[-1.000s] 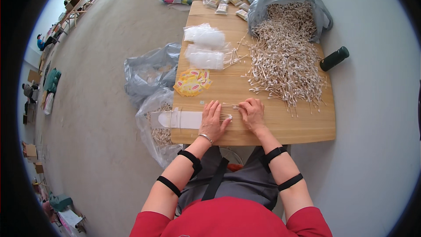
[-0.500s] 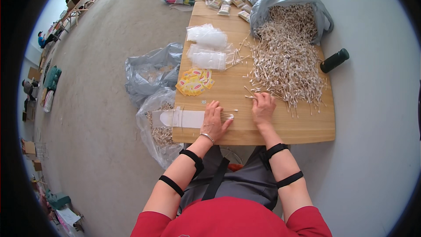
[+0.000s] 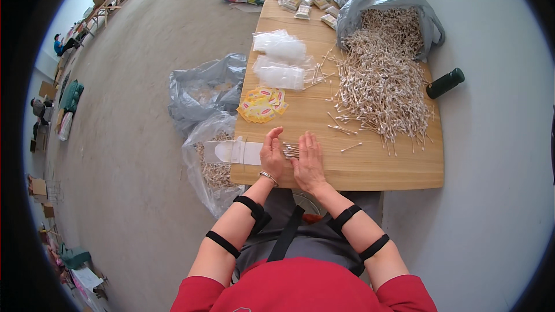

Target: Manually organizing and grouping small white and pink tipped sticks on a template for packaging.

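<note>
Several cotton swabs lie bunched on the counter, the left hand loosely cupped at their nine o'clock, the right hand flat with fingers outstretched at three. A swab heap spreads toward two o'clock; yellow printed cards lie at eleven.

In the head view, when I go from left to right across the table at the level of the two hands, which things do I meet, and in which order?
White strip → left hand → swab bundle → right hand → lone swab.
</note>
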Available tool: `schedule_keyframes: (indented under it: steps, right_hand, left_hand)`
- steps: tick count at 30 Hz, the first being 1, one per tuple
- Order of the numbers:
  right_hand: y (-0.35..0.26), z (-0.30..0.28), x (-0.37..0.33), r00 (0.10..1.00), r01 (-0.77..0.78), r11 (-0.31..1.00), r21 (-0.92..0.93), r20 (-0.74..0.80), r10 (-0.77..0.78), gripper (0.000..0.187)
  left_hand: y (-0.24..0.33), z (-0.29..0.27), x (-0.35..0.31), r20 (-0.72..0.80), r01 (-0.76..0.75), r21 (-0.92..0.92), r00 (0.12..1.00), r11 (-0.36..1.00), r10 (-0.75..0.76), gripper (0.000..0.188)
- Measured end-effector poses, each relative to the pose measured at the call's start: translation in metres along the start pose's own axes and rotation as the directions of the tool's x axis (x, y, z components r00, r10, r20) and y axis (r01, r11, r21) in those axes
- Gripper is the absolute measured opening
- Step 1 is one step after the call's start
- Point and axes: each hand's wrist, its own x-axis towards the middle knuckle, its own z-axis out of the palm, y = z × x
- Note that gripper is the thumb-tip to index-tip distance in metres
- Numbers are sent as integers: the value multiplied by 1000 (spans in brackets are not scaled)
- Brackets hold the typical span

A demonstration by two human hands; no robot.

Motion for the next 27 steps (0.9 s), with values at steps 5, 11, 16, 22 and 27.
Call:
schedule_keyframes:
  steps: [5,11,16,22,27]
  right_hand:
    - [-8,-10,-6,996,60,994,-88,72,-54,81]
    - [-3,-11,10,982,120,966,-230,170,-81,92]
    - [-15,-14,-17,952,190,971,-142,270,-147,92]
    - [-4,-13,9,963,156,961,-229,251,-97,92]
    - [0,-13,10,961,203,955,-218,232,-151,93]
  left_hand:
    - [-7,-6,1,-27,23,-215,999,976,-30,33]
    - [-1,2,2,5,17,-132,1000,991,-16,34]
    - [-1,-4,-1,-30,30,-119,999,992,-34,35]
    - [-6,-2,3,-9,11,-109,1000,994,-12,34]
    - [-8,-5,3,-11,7,-74,1000,997,-8,34]
